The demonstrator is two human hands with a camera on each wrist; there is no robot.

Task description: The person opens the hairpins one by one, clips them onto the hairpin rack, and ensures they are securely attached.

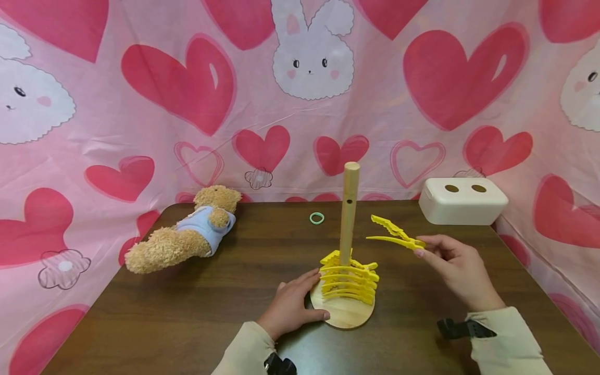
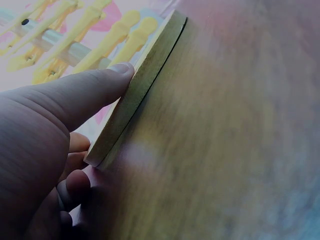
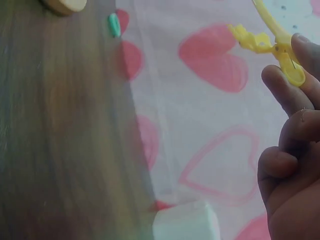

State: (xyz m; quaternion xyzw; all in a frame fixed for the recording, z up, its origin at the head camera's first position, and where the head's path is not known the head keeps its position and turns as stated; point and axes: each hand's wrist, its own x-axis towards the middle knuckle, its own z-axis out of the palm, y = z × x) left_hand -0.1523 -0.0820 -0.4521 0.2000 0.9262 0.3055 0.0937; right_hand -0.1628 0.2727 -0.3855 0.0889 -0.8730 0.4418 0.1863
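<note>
A round-based wooden stand (image 1: pixel 344 316) with an upright post is at the middle front of the table. Several yellow alligator hair clips (image 1: pixel 349 287) are stacked around the lower post. My left hand (image 1: pixel 291 306) grips the base's left side; in the left wrist view, the thumb (image 2: pixel 95 90) lies against the base's edge (image 2: pixel 135 95), fingers partly hidden behind. To the right of the post, my right hand (image 1: pixel 461 268) pinches one more yellow hair clip (image 1: pixel 412 243) by its handle end. That clip's two arms are spread apart and point left towards the post, without touching it.
A teddy bear (image 1: pixel 208 229) in a blue top lies at the table's left. Behind the stand is a small green ring (image 1: pixel 316 218). A white box (image 1: pixel 461 205) with two holes stands back right. Pink heart-printed cloth (image 1: pixel 300 117) hangs behind the table.
</note>
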